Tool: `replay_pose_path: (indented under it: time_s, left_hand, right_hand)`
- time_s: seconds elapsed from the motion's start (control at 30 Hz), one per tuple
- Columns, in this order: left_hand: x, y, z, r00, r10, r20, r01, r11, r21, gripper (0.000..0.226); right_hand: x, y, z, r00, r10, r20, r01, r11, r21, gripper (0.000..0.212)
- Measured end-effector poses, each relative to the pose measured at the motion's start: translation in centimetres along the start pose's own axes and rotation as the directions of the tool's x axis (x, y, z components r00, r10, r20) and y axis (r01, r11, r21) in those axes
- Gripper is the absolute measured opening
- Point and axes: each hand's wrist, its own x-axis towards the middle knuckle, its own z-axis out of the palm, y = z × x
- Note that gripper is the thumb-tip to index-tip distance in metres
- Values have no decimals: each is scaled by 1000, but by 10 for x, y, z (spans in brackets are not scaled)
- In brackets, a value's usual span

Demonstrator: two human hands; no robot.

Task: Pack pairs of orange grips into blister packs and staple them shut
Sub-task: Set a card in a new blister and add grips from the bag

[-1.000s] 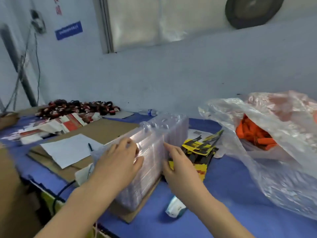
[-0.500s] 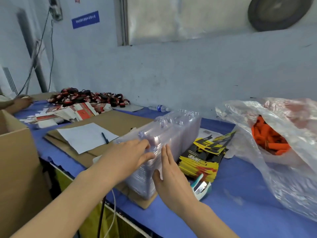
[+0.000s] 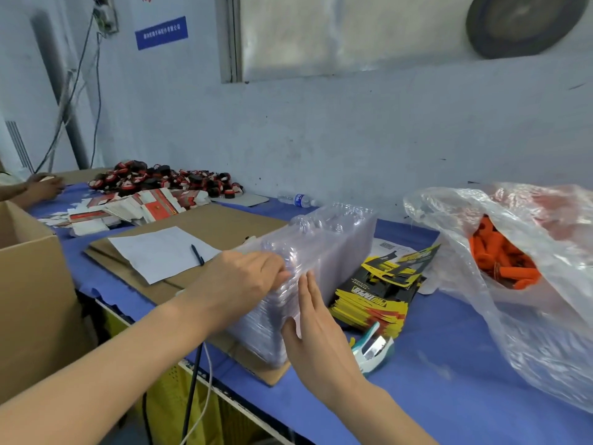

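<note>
From the head camera, a long stack of clear blister packs (image 3: 324, 252) lies on a sheet of cardboard (image 3: 224, 226) at the near edge of the blue surface (image 3: 449, 364). The left hand (image 3: 244, 281) rests on the near end of the stack, its fingers curled over the top edge of the packs. The right hand (image 3: 317, 329) is flat, fingers straight and together, laid against the stack's right side and holding nothing. Just right of the stack sits a pile of yellow-and-black cards (image 3: 378, 293), with a stapler (image 3: 373, 346) at its near end. The orange grips (image 3: 500, 261) lie heaped inside a clear plastic bag (image 3: 513, 316) on the right of the surface, apart from both hands. On the cardboard lie a white paper (image 3: 160, 252) and a pen (image 3: 198, 254). A brown box (image 3: 29, 300) stands at the left.
</note>
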Motion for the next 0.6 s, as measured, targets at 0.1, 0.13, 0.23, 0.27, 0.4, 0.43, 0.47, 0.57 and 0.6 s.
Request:
replay_pose_path:
  time_s: [0.1,0.13,0.23,0.27,0.4,0.43,0.47,0.57,0.6]
  left_hand:
    - [13,-13,-8,994,-112,5,112,993,-27,38]
    - [18,-17,-10,990,-142,-2,142,990,-12,40]
    - [47,-36,-23,949,-305,-79,308,951,32,38]
    - [61,-46,-29,913,-394,-105,397,918,4,35]
    - [117,-88,-68,735,-614,-287,575,789,-216,35]
    - [127,-92,-83,700,-618,-357,549,786,-284,37]
    - [136,-93,-98,669,-610,-425,508,793,-338,41]
    - [154,-87,-137,602,-601,-526,383,795,-471,49]
    - [158,-83,-147,587,-612,-530,335,780,-529,43]
  right_hand:
    - [3,0,-7,998,-41,-39,37,996,-78,64]
    - [5,1,-11,996,-50,-68,43,994,-98,59]
    - [15,-1,-28,992,-27,-125,21,999,-49,49]
    - [20,-3,-37,991,-4,-136,3,1000,-5,49]
    - [42,-17,-87,968,46,-247,-17,993,118,53]
    - [46,-21,-104,955,47,-292,-12,993,121,55]
    - [49,-26,-120,938,34,-345,1,995,101,57]
    - [48,-45,-165,844,-103,-526,89,995,-53,60]
    - [46,-51,-179,805,-152,-574,115,988,-100,60]
